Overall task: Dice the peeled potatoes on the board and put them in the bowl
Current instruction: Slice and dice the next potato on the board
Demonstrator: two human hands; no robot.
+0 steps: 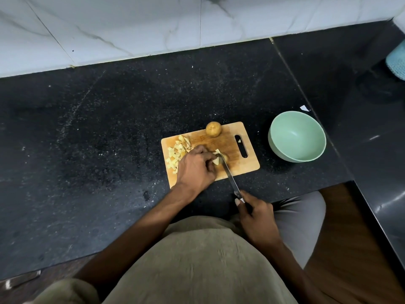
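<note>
Gripping the dark handle of a long steel-bladed kitchen knife (229, 176), the right hand (257, 218) is being held over the near edge of the speckled black stone worktop (98, 132), its fingers curled round the handle. The blade is being angled forward onto the rectangular wooden chopping board (232, 141), where its tip is meeting a pale, partly cut potato (219, 157). That potato is being steadied by the left hand (195, 167), whose grip is curled over it from the left. A heap of pale diced potato pieces (176, 153) is lying on the board's left end, just beside the left hand. A whole round potato (213, 129) is resting at the board's far edge. A round pale-green bowl (297, 137) is standing on the worktop just right of the board, with nothing visible in it.
</note>
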